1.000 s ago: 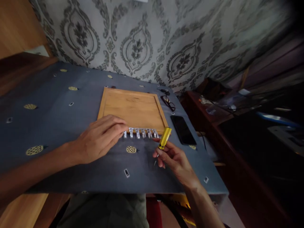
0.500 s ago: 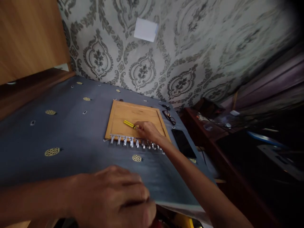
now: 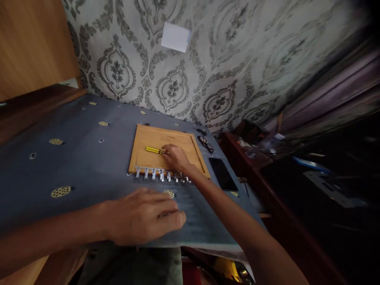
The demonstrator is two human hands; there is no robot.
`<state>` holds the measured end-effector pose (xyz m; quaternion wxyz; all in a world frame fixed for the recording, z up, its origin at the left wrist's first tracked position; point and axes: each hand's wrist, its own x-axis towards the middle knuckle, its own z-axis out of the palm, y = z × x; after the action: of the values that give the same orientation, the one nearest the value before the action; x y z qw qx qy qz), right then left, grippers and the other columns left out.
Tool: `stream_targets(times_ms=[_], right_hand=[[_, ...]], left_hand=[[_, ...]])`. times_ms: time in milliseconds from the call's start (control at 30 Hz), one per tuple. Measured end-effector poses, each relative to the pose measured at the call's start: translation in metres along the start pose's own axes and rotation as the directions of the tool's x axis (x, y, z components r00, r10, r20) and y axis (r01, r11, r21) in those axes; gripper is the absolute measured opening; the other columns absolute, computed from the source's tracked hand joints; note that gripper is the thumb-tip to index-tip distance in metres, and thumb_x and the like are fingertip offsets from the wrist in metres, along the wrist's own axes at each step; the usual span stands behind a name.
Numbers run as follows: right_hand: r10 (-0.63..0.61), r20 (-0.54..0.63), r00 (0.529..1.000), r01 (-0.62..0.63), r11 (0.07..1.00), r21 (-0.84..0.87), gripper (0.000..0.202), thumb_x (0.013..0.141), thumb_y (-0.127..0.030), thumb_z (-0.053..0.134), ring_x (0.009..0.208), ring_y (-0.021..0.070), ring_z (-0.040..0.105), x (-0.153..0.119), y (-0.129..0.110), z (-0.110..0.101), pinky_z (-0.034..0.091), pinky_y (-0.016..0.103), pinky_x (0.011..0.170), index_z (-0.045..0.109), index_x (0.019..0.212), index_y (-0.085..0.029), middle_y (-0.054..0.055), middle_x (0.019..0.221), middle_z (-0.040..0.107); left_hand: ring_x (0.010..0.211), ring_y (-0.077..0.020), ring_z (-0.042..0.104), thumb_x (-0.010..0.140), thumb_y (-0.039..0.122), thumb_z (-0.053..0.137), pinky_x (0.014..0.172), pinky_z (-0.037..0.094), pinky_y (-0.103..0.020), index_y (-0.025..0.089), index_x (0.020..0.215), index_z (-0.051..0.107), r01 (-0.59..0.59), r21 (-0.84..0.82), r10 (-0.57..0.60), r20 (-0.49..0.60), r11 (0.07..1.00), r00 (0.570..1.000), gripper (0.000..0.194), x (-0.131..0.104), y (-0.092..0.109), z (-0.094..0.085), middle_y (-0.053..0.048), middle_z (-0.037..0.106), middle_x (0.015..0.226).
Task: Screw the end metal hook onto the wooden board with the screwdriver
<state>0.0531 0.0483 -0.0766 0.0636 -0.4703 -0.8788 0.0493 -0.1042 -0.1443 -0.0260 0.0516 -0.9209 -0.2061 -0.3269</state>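
Observation:
My right hand [image 3: 175,157] rests over a wooden board with a raised rim [image 3: 151,138], its fingers closed around the shaft end of a screwdriver [image 3: 153,150]. The screwdriver's yellow and black handle points left; its tip is hidden by the hand. Along the board's near edge runs a row of several silver metal clips [image 3: 153,174], partly covered by my right wrist. Nearer to me, my left hand [image 3: 145,217] is over the table's front part with its fingers curled together. Whatever it may hold is hidden underneath.
A blue-grey cloth with pineapple prints [image 3: 86,158] covers the table. Right of the board lie eyeglasses [image 3: 206,143] and a black phone [image 3: 223,174]. A wooden cabinet [image 3: 35,47] stands at left, a patterned wall [image 3: 172,79] behind. Yellow items [image 3: 227,269] sit below the front edge.
My left hand has risen from the table's front edge and moved forward, slightly left. My right hand keeps hold of the screwdriver over the board. The whole view has shifted a little.

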Motion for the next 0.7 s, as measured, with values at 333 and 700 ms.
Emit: stream_targets(times_ms=[333, 700], right_hand=[[0.314, -0.241, 0.918, -0.288, 0.948, 0.139, 0.029, 0.094, -0.027, 0.054, 0.084, 0.0191, 0.070, -0.070, 0.065, -0.015, 0.052, 0.031, 0.082, 0.072, 0.116, -0.020, 0.007, 0.111, 0.077], [0.722, -0.286, 0.630, -0.725, 0.679, 0.118, 0.064, 0.089, -0.049, 0.060, 0.119, 0.0368, 0.060, -0.165, 0.152, 0.000, 0.046, 0.045, 0.095, 0.052, 0.139, -0.009, 0.024, 0.129, 0.064]], left_hand=[[0.112, -0.0252, 0.057, 0.097, 0.026, 0.043, 0.098, 0.048, -0.041, 0.017, 0.107, 0.061, 0.538, 0.154, -0.558, 0.170, 0.829, 0.812, 0.023, -0.015, -0.149, 0.031, -0.010, 0.063, 0.112], [0.095, -0.0239, 0.063, 0.089, 0.042, 0.052, 0.089, 0.046, -0.035, 0.021, 0.092, 0.068, 0.581, 0.101, -0.577, 0.336, 0.808, 0.744, 0.027, -0.016, -0.201, 0.054, -0.007, 0.070, 0.100]])
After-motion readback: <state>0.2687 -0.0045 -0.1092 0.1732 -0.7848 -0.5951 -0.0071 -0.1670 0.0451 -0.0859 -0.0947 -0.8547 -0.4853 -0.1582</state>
